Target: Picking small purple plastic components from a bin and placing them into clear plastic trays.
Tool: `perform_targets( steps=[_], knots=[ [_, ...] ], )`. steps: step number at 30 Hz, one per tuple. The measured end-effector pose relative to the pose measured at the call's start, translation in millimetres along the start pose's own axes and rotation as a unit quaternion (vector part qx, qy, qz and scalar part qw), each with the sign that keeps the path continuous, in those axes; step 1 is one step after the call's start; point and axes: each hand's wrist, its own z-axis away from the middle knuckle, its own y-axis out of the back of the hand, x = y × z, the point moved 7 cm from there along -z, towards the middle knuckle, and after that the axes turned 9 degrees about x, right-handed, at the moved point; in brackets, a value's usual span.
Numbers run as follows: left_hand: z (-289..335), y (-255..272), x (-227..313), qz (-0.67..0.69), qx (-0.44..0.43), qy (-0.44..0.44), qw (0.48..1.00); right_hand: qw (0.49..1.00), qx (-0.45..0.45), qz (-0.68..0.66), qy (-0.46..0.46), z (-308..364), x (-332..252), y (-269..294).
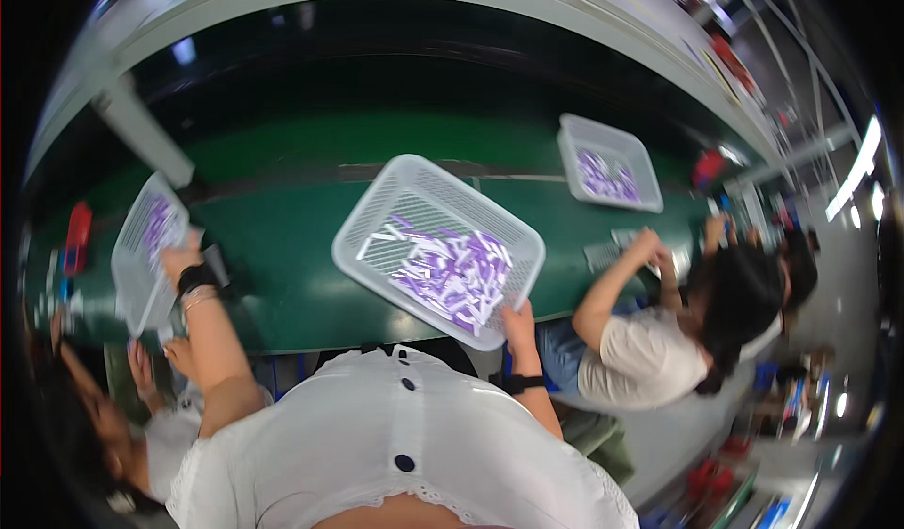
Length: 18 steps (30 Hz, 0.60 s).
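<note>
My right hand (517, 327) is closed on the near right corner of a white plastic basket (366, 190). That basket is tilted over the green bench, and a heap of small purple and white strips (452, 275) lies towards its near right side. Far to the left, my left hand (179, 258), with a dark band on its wrist, is at the rim of a second white basket (130, 258). It seems closed on that rim, though its fingers are partly hidden and blurred. Purple strips (157, 223) show inside that basket beside my hand.
A third white basket (638, 157) with purple strips stands at the right. Co-workers' hands (652, 249) are near it, and another co-worker's hand (142, 369) is below the left basket. The green bench (273, 275) has a red object (77, 237) at left and a post (146, 129) behind.
</note>
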Motion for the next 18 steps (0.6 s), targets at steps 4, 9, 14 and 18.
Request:
perform_targets(
  steps=[4, 9, 14, 18],
  knots=[
    [-42.7, -30.2, 13.9, 0.019, -0.023, 0.028, 0.999, 0.999, 0.023, 0.027, 0.030, 0.2, 0.1, 0.0],
    [-50.0, -55.2, 28.2, 0.052, -0.010, 0.010, 0.999, 0.998, 0.010, 0.055, -0.019, 19.8, -16.9, 20.3],
    [-33.8, -108.5, -20.7, 0.501, -0.108, 0.215, 0.831, 0.992, 0.027, 0.020, -0.122, 46.1, -37.5, 55.7],
    [15.9, -115.0, -38.2, 0.592, -0.160, 0.457, 0.644, 0.994, 0.093, -0.028, 0.055, 52.2, -100.4, 122.7]
  ],
)
